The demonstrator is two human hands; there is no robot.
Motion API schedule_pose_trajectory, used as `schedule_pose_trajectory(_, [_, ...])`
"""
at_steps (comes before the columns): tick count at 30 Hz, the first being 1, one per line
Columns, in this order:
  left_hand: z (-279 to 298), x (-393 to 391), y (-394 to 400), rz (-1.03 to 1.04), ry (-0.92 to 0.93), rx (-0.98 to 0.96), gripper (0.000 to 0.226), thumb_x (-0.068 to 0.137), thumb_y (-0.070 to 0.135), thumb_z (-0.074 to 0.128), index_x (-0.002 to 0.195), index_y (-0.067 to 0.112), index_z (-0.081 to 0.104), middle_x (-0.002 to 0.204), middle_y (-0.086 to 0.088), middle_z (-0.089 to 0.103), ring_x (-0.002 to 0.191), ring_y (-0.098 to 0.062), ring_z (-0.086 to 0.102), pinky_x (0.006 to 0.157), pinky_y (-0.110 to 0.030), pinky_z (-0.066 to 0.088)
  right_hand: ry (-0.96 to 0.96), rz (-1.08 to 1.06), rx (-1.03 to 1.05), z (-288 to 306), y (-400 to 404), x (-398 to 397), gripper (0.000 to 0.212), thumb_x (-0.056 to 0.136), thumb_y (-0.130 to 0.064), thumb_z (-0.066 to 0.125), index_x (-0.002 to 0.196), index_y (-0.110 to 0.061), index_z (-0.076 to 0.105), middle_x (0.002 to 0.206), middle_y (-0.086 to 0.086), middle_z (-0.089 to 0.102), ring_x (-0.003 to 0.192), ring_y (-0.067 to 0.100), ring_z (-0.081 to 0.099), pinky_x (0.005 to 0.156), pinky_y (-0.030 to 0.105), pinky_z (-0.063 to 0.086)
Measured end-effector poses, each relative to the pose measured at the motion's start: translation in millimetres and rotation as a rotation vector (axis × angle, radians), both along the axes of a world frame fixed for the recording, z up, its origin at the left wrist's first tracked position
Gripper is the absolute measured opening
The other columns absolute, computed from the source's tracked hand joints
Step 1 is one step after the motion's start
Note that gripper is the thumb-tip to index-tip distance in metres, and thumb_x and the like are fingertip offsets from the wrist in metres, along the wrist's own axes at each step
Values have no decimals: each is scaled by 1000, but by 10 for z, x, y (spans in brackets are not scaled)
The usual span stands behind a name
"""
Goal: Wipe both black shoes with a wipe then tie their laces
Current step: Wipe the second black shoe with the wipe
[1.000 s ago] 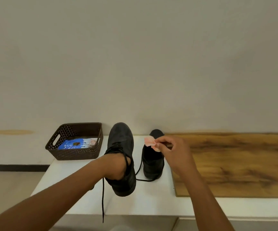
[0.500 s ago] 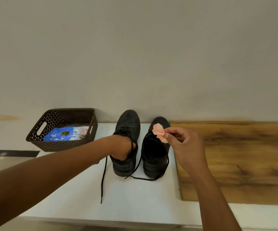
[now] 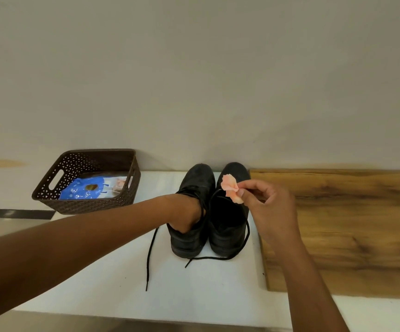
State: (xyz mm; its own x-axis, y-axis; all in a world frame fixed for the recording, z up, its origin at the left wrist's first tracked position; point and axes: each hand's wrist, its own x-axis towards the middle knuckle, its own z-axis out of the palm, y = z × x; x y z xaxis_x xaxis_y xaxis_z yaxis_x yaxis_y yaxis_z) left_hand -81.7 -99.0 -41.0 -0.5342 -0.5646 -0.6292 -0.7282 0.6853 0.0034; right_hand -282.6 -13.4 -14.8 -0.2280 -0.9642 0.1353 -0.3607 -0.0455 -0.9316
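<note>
Landmark: the pair of shoes on the white table (image 3: 194, 295)

Nearest me, in front of the shoes: loose lace (image 3: 151, 255) of the left shoe (image 3: 193, 212) trails straight toward me over the white top; lace of the right shoe (image 3: 230, 221) loops round its heel, tip lying just before the left shoe's heel. Both untied

At the shoes: my left hand (image 3: 184, 215) is down inside the left shoe's opening, wrist at the collar. Fingers hidden, so I cannot tell whether they are spread or curled. My right hand (image 3: 269, 207) is just right of the right shoe, thumb and fingertips pinching a crumpled pink wipe (image 3: 230, 191) above that shoe's tongue; wipe clear of the leather, as far as I can judge

Both shoes sit side by side, toes to the wall

Left of the shoes: brown basket (image 3: 131, 188) with a blue packet (image 3: 86, 190). Right: wooden board (image 3: 342, 231)

Risks, my judgement:
- wipe is small and bunched; a light pinch could drop it into the open shoe
- lifting the left shoe may drag its lace and snag the other's loop
- wiping the right shoe unbraced could push it against the board
</note>
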Motion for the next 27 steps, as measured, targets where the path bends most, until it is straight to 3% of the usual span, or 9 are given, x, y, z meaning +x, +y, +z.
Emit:
schedule_pose_trajectory(2, [21,-4,13,26,8,2,22,93,16,60,110,5,67,105,-13,68,95,-27,64,90,-29,52,1,-1,3,-1,4,-1,14,92,-21,77,101,-32,80,89,-21,76,86,-4,69,73,12,53])
schedule_pose_trajectory(7, [177,62,130,130,84,-11,18,92,17,59,107,10,66,91,-5,65,78,-18,61,66,-20,46,30,0,11,19,14,10,15,92,-24,77,104,-31,80,91,-19,76,87,-1,70,78,22,58])
schedule_pose_trajectory(9, [230,149,192,173,177,-35,20,91,21,60,109,16,64,92,-3,66,80,-19,64,66,-22,51,25,3,11,45,31,26,15,92,-23,77,105,-31,80,90,-19,76,86,-3,70,77,21,58])
schedule_pose_trajectory(12, [315,263,358,256,316,-144,24,87,26,66,108,17,57,95,-1,64,83,-19,63,72,-29,55,-2,9,1,113,56,63,13,92,-21,77,102,-28,81,88,-18,76,83,-2,71,77,22,58])
schedule_pose_trajectory(18, [526,399,886,465,529,-323,63,87,49,65,139,21,43,126,0,59,110,-18,57,92,-35,52,-2,54,-15,258,186,206,10,93,-21,76,99,-29,81,87,-17,76,84,5,72,78,31,61])
schedule_pose_trajectory(23, [641,538,1252,519,566,-425,87,87,59,60,154,22,19,156,0,33,140,-19,34,111,-38,38,57,104,-27,354,375,466,14,94,-21,75,106,-23,81,94,-13,76,89,5,70,82,25,59])
schedule_pose_trajectory(27, [713,732,1582,554,580,-432,101,86,62,60,158,23,1,165,2,12,151,-19,16,120,-43,25,139,186,-21,303,537,670,13,95,-21,73,106,-23,81,95,-13,76,89,4,69,85,23,57])
